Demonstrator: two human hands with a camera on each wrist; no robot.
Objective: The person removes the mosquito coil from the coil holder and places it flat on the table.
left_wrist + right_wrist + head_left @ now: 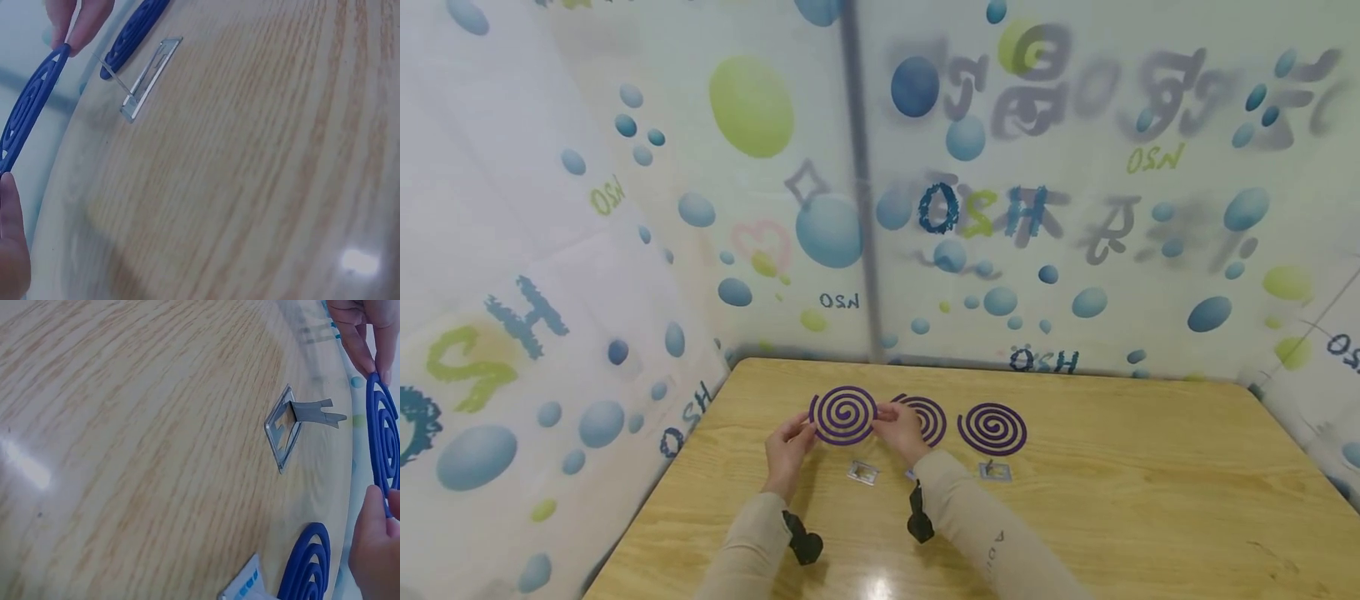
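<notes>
Both hands hold one purple-blue mosquito coil (844,415) by its opposite edges, raised off the table. My left hand (786,454) pinches its left edge between thumb and fingers. At the right edge my right hand (901,429) pinches it the same way. Just below the held coil, a small metal coil stand (862,472) lies on the table; in the right wrist view this stand (284,431) has a bent-up prong. A second mosquito coil (934,421) lies partly hidden behind my right hand. To its right is a third mosquito coil (992,428).
Another metal stand (996,472) lies in front of the third coil. One more stand (150,78), with a raised prong, shows in the left wrist view near the second coil. The wooden table (1150,483) meets a printed curtain (1075,250) at its back edge.
</notes>
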